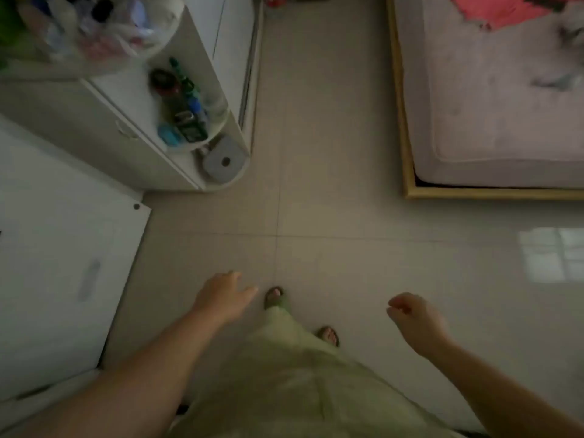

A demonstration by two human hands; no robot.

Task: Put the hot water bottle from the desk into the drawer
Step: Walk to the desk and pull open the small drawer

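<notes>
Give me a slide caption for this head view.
Empty left hand and right hand above the floor, between shelf and bed.

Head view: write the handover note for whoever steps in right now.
Left hand: open, empty, held over the floor.
Right hand: loosely curled, nothing in it.
No hot water bottle can be picked out; the shelf at upper left holds blurred small items. No open drawer shows.
Done: nothing visible.
Left: find the bottle, carry it, put it in the drawer.

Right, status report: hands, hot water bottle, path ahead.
Left hand open, empty. Right hand loosely curled, holding nothing visible. Hot water bottle not identifiable in view. Floor ahead unobstructed.
</notes>
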